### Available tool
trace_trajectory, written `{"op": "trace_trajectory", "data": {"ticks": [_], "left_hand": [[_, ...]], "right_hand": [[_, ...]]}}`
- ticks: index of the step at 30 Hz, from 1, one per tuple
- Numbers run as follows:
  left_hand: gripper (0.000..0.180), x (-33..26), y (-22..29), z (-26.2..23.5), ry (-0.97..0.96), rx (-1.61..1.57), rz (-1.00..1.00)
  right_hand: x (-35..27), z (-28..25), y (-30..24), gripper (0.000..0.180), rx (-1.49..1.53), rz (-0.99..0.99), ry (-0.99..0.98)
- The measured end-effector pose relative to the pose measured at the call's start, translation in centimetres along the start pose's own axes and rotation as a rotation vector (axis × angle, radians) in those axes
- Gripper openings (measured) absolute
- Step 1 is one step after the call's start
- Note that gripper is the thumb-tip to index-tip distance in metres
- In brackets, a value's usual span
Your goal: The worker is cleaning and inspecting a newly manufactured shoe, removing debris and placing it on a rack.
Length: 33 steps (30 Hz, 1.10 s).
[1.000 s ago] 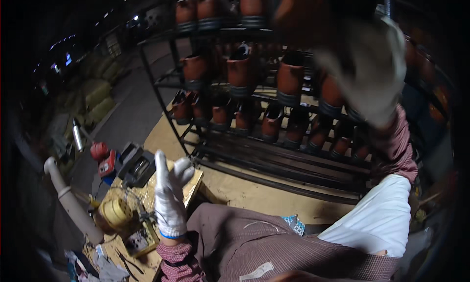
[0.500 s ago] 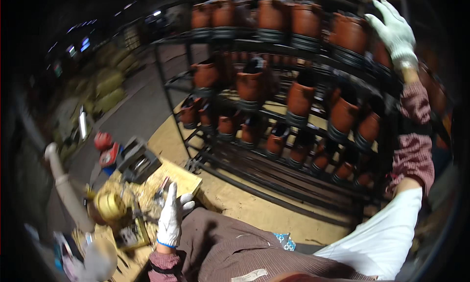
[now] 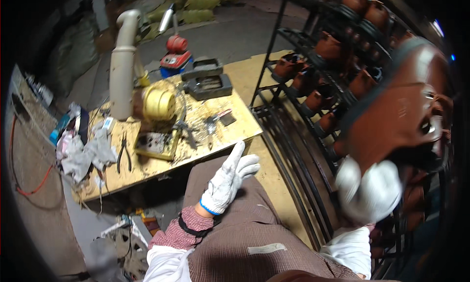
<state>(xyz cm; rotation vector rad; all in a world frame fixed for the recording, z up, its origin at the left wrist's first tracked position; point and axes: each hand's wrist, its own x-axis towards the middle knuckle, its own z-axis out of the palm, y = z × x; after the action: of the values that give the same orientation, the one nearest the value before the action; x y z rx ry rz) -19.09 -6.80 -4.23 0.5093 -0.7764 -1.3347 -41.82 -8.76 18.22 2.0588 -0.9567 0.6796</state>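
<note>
My right hand [image 3: 369, 191], in a white glove and smeared by motion, grips a reddish-brown leather boot [image 3: 391, 118] at its collar. The boot is raised at the right, its collar toward me, with eyelets and a lace along one side and a dark sole edge. My left hand [image 3: 229, 179], also gloved in white, hovers above my lap near the bench's front edge. Its fingers are stretched out and it holds nothing. Similar boots [image 3: 333, 49] stand on the dark metal rack [image 3: 267, 61] to the right.
The wooden bench [image 3: 247, 127] at the left bears a yellow round machine [image 3: 159, 101], pliers [image 3: 124, 153], grey trays [image 3: 210, 87], scraps and crumpled cloth [image 3: 81, 159]. A beige duct pipe [image 3: 122, 71] rises behind it. Beyond stands a red and blue device [image 3: 176, 59]; yellowish sacks [image 3: 200, 5] lie farther back.
The view has swung left toward the bench. My right hand, earlier open beside the rack's top shelf, has come down and nearer with a boot in it. My left hand stays open.
</note>
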Motion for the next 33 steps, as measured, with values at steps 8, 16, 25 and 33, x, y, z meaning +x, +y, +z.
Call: {"op": "trace_trajectory", "data": {"ticks": [8, 16, 25, 33], "left_hand": [[0.074, -9.8, 0.3, -12.3, 0.544, -0.662, 0.075], [0.060, -16.3, 2.2, -26.6, 0.799, -0.495, 0.259], [0.075, -7.0, 9.0, -22.6, 0.795, -0.402, 0.499], [0.065, -9.4, 2.2, -21.8, 0.072, -0.812, 0.657]], "right_hand": [[-2.2, 12.4, -13.4, 0.037, 1.372, -0.916, -0.537], [-1.8, 15.1, -14.8, 0.047, 1.363, -0.381, -0.373], [-7.5, 16.8, -13.7, 0.040, 1.303, -0.201, -0.599], [-7.5, 18.4, -15.1, 0.038, 1.353, -0.233, -0.636]]}}
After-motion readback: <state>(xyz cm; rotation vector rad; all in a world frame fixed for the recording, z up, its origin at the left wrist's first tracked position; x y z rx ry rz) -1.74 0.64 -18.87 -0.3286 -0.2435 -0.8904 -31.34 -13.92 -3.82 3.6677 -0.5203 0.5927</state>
